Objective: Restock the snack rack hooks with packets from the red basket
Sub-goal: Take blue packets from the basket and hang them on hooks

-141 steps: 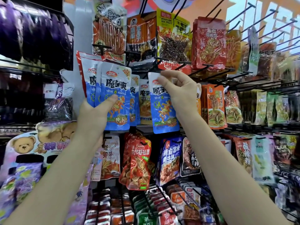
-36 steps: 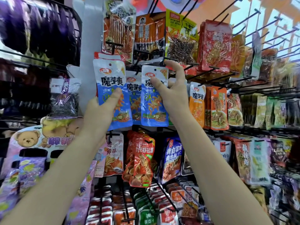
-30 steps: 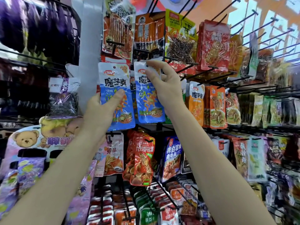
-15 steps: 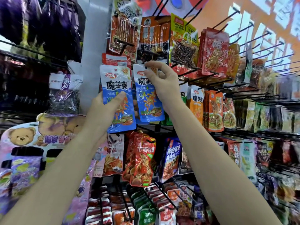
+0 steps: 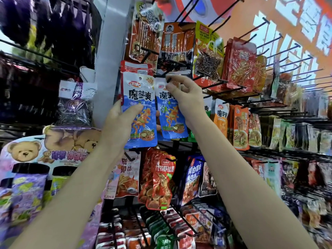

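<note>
up against the snack rack (image 5: 222,103) our two hands are raised at the row of blue packets. our left hand (image 5: 122,121) grips a blue packet (image 5: 139,108) by its lower left edge, thumb across the front and the other fingers behind it, so the packet stands upright. just beside it, our right hand (image 5: 186,94) pinches the top of a second blue packet (image 5: 171,119), fingers (image 5: 173,81) curled at its hanging hole right by a black hook (image 5: 160,76); we cannot tell whether the hole is on the hook. orange packets (image 5: 240,126) hang to the right, a red packet (image 5: 159,178) below, and a bear display (image 5: 25,150) stands far left.
</note>
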